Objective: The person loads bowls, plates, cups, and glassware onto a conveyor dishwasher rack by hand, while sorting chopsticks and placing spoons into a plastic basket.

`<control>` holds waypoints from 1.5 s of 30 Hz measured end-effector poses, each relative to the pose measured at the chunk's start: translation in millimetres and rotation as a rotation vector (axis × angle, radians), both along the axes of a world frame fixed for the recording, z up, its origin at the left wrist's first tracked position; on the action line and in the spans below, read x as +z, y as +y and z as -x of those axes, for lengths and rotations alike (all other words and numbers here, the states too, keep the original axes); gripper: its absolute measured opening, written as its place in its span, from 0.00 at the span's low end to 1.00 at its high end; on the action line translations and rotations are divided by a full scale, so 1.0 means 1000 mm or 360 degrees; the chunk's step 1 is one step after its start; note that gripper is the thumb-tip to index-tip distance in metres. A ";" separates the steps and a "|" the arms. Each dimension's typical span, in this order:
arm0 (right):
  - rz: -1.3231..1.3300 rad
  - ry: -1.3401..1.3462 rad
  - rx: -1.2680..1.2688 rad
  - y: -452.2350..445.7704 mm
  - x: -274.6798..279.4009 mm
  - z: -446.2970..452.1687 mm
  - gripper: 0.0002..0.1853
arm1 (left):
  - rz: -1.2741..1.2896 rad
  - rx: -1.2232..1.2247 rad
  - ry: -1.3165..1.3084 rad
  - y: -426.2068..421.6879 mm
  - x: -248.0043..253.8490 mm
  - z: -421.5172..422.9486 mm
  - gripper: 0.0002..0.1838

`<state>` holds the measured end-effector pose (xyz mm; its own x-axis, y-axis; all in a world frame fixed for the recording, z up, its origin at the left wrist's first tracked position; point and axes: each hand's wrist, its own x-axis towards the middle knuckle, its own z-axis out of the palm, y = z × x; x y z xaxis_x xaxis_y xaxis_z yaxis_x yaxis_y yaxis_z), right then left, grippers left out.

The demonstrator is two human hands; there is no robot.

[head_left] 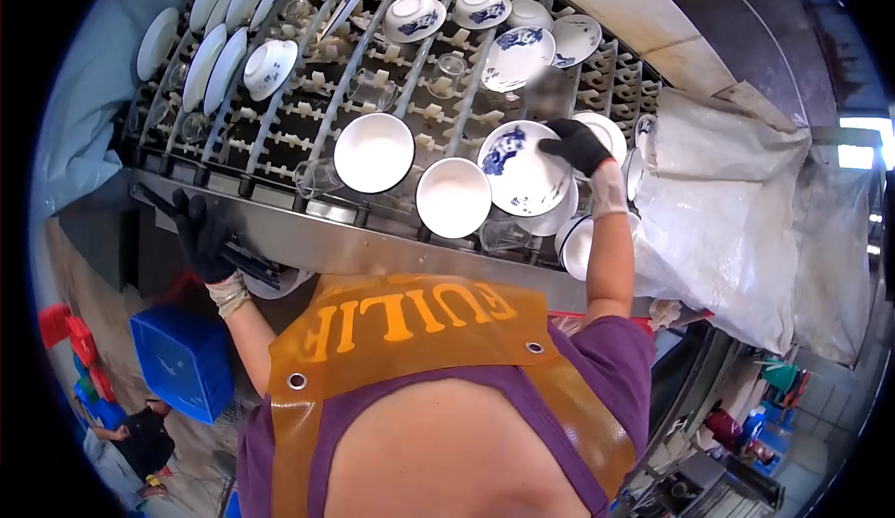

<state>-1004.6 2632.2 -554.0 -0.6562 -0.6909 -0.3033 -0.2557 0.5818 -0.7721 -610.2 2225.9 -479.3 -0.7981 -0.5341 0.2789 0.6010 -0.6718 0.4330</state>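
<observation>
My right hand (pixel 580 148), in a black glove, pinches the right rim of a white plate (pixel 527 178) with a blue pattern, over the conveyor's front right part. Beside that plate sit two white bowls, a larger bowl (pixel 374 152) and a smaller bowl (pixel 454 198). A clear glass (pixel 504 235) lies just below the plate. My left hand (pixel 200 236), also black-gloved, has its fingers spread at the conveyor's front left edge and holds nothing visible. Close to it are dark slat-like pieces (pixel 252 262) that I cannot make out.
The peg conveyor (pixel 317 117) carries upright plates (pixel 214 69) at left, patterned bowls (pixel 415 17) at the back and several glasses. Plastic sheeting (pixel 727 210) hangs at right. A blue bin (pixel 182 361) stands on the floor at lower left. Another person (pixel 144 439) is beyond it.
</observation>
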 end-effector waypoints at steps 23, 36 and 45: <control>0.0441 0.1261 0.0045 -0.099 0.056 -0.047 0.13 | -0.0071 -0.0066 0.0094 0.035 -0.017 0.008 0.18; 0.0280 0.0514 0.0870 -0.278 0.000 -0.032 0.35 | 0.0059 0.0049 0.0095 0.045 -0.032 0.010 0.19; -0.0281 0.0959 0.0595 -0.265 0.052 -0.023 0.34 | 0.0155 -0.0072 0.0006 0.050 -0.040 0.014 0.21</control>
<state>-982.0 2367.1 -501.9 -0.4741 -0.8757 -0.0913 -0.8127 0.4752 -0.3372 -623.7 2275.5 -519.1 -0.8194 -0.4679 0.3311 0.5730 -0.6529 0.4954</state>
